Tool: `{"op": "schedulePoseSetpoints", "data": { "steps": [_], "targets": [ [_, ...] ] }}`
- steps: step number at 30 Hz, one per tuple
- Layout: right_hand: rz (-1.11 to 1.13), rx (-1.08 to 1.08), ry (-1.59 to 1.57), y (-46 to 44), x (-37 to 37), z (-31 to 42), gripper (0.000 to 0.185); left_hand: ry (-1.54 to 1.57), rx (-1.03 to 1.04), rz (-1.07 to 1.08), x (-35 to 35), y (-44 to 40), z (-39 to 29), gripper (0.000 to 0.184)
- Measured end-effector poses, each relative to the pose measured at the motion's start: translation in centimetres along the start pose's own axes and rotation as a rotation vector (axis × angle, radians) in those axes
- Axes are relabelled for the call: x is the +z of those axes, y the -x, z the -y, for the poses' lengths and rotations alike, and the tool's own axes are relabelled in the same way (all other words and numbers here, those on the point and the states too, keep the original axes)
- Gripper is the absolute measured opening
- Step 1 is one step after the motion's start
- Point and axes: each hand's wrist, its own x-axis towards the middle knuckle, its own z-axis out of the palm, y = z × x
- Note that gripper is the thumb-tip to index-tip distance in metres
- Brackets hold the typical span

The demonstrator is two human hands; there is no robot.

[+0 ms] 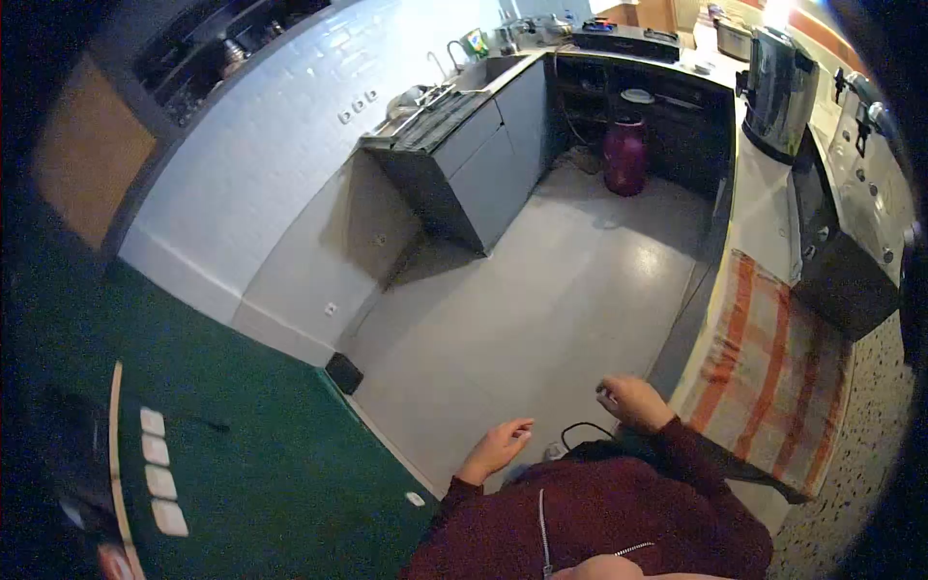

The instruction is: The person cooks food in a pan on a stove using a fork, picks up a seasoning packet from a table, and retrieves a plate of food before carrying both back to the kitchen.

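Note:
Near the bottom centre, my left hand [496, 449] is in front of my body, its fingers loosely apart with nothing in them. My right hand [633, 402] is raised a little higher, beside the counter that bears an orange and white checked cloth [773, 362]; its fingers are curled, and whether they hold anything is too small to tell. Neither hand touches the cloth. A thin black loop [587, 427] shows between my hands, close to my body. The dark red sleeves reach both wrists.
A green surface [261, 425] with several white squares [158, 450] lies at the left. Ahead are grey cabinets [483, 179], a sink [495, 72], a black stove [626, 41] and a dark red gas cylinder [625, 158]. A metal urn [779, 95] stands on the right counter.

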Motion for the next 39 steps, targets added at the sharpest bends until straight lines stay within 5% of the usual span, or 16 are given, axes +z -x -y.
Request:
{"op": "schedulePoseSetpoints", "data": {
  "steps": [6,12,19,29,34,39],
  "targets": [
    [-0.008,-0.249,-0.045,-16.9,-2.2,3.7,0.021,0.001,-0.134,-0.092,-9.8,-9.7,7.3,0.034],
    [-0.053,-0.014,-0.062,-30.5,-3.4,-0.5,0.021,-0.031,-0.053,0.015,-19.9,-25.9,9.8,0.033],
    [-0.307,0.262,-0.034,-40.9,-10.4,-7.0,0.018,-0.228,0.263,0.152,-31.5,-51.0,4.4,0.033],
    [-0.522,0.812,-0.037,-44.0,-17.3,-23.0,0.015,-0.259,0.618,0.486,-26.2,-81.1,-9.3,0.032],
    [-0.679,0.831,0.013,-50.9,-28.1,-33.8,0.014,-0.148,0.548,0.594,-23.0,-92.5,-12.4,0.032],
    [-0.707,0.601,0.107,-62.2,-40.1,-42.3,0.014,-0.185,0.521,0.505,-24.8,-103.4,-16.4,0.033]
  ]
}}
